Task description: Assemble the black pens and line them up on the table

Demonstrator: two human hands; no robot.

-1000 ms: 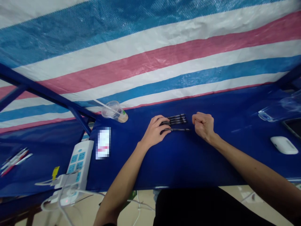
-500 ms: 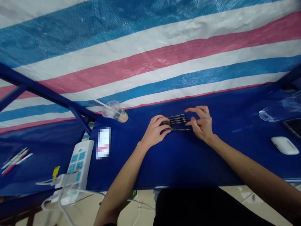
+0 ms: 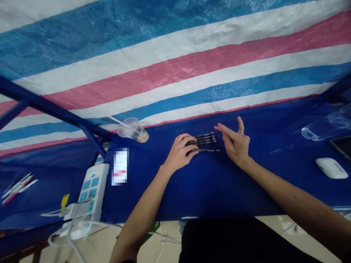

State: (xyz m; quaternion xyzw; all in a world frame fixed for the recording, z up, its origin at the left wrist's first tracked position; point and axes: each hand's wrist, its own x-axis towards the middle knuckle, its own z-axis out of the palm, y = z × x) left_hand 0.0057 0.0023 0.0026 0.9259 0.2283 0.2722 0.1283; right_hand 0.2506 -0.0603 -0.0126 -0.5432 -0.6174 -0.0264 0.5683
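Observation:
Several dark pens lie side by side on the blue tabletop, their tips pointing right. One more pen lies a little nearer to me, apart from the group. My left hand is curled over the left ends of the pens, with the thumb at the near pen, and its fingers hide those ends. Just right of the pen tips, my right hand hovers with its fingers apart and holds nothing.
A plastic cup with a straw and a pixelated rectangle are left of my hands, near a white power strip. More pens lie far left. A white case and a clear bottle are at right.
My right hand has drawn back slightly from the pen tips and its fingers have spread. My left hand and the pens have hardly moved.

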